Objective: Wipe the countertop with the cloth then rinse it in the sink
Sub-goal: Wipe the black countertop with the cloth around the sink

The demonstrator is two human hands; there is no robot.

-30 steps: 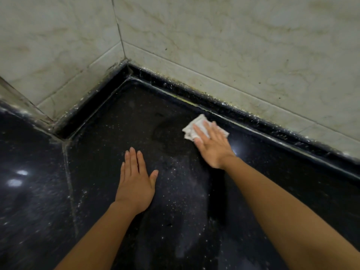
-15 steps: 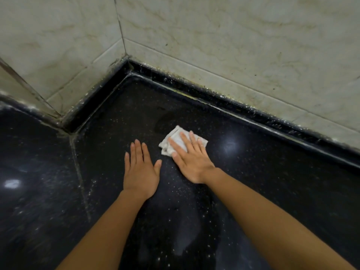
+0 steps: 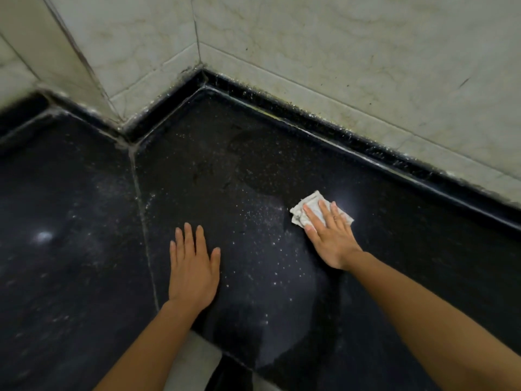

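Observation:
A small folded white cloth (image 3: 306, 208) lies on the black speckled countertop (image 3: 253, 170), right of centre. My right hand (image 3: 331, 235) presses flat on it with straight fingers and covers its near half. My left hand (image 3: 193, 268) rests flat on the bare countertop, palm down, well left of the cloth and apart from it. A duller wiped streak runs from the cloth down toward the counter's front edge. No sink is in view.
Pale marble wall tiles (image 3: 338, 52) meet the counter in a corner at the back. A raised black rim (image 3: 366, 148) runs along the wall. A grout seam (image 3: 142, 210) splits the counter left of my left hand. The front edge (image 3: 225, 352) shows at the bottom.
My right hand has slid the cloth to the right, away from my left hand. The left hand has stayed flat in place. The view has shifted so the corner sits farther left.

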